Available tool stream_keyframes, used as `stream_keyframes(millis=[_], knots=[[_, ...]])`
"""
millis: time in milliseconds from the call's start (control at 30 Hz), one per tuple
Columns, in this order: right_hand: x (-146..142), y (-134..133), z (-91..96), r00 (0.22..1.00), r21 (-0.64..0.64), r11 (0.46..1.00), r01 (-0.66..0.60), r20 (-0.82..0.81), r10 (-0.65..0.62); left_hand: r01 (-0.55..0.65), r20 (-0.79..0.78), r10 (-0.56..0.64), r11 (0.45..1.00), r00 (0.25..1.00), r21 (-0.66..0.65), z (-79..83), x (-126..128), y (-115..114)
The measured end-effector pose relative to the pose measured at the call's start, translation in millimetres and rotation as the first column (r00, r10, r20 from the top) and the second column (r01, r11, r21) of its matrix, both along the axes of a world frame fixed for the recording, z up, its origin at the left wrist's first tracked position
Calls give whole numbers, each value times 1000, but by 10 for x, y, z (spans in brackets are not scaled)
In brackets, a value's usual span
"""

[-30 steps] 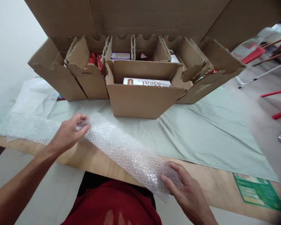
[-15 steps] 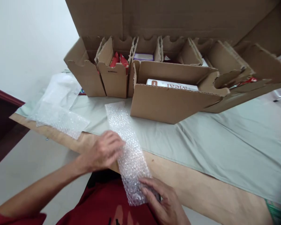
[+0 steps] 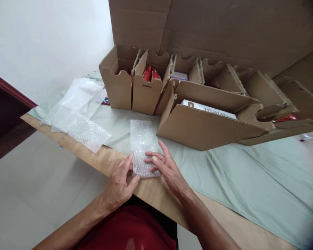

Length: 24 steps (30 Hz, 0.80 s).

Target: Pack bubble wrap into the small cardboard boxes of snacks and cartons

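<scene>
A strip of bubble wrap (image 3: 142,137) lies folded over on the table, its folded edge nearest me. At its near left corner is my left hand (image 3: 120,184), thumb by the fold and index finger along the left edge, the two apart. My right hand (image 3: 167,170) reaches over the right side with its fingers spread on top of the bubble wrap. Whether anything lies inside the fold, I cannot tell.
More bubble wrap sheets (image 3: 78,118) are heaped on the left. Cardboard bins (image 3: 146,97) stand in a row at the back, some with red packets (image 3: 151,74). In front, another cardboard bin (image 3: 208,130) holds a white "Meal" box (image 3: 211,108). A pale green cloth (image 3: 224,173) covers part of the wooden table (image 3: 99,159).
The long bubble wrap strip has been folded to a shorter piece and moved from the table edge onto the table. My right hand has moved forward; the view has shifted left.
</scene>
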State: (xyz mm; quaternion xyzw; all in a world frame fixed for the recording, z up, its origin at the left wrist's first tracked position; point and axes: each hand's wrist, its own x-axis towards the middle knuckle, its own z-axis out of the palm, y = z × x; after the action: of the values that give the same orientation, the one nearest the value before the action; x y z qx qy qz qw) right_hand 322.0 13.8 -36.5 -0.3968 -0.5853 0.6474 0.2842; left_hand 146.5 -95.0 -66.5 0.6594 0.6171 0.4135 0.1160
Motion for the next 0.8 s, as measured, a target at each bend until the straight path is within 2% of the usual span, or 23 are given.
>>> stream_keyframes(millis=[100,167,233,333,400,467,533,567,633,733,767,800], knots=[[121,-96,-9,1000,159,987,-12,31,7,-7,-164,8,1000,986,8,38,-36,39],[241,-168,29,988,376,923,-78,155,21,19,-214,-23,1000,977,-19,66,-77,65],[330,-219,47,940,583,779,-232,339,25,39,-232,-47,999,972,-37,85,-107,84],[356,-245,-9,838,715,531,-455,545,-14,56,-249,-68,997,966,-52,110,-122,94],[325,-242,-60,812,755,424,-501,580,-73,49,-244,-59,998,968,-45,134,-122,80],[294,-243,-72,834,805,367,-466,539,-121,48,-242,-48,999,969,-7,169,-122,43],[280,-261,-33,869,833,380,-403,478,-125,77,-251,-61,996,966,52,204,-121,-7],[279,-273,-1,883,829,412,-378,456,-106,101,-255,-78,992,964,76,219,-120,-32],[279,-292,62,901,784,511,-352,432,-42,140,-236,-114,985,965,100,236,-113,-67],[270,-291,101,904,629,707,-324,426,35,131,-119,-120,987,986,94,230,-99,-68],[268,-285,98,904,580,757,-302,426,34,111,-76,-105,991,992,81,223,-97,-55],[269,-280,90,905,558,783,-274,425,14,85,-42,-82,995,996,61,215,-97,-37]])
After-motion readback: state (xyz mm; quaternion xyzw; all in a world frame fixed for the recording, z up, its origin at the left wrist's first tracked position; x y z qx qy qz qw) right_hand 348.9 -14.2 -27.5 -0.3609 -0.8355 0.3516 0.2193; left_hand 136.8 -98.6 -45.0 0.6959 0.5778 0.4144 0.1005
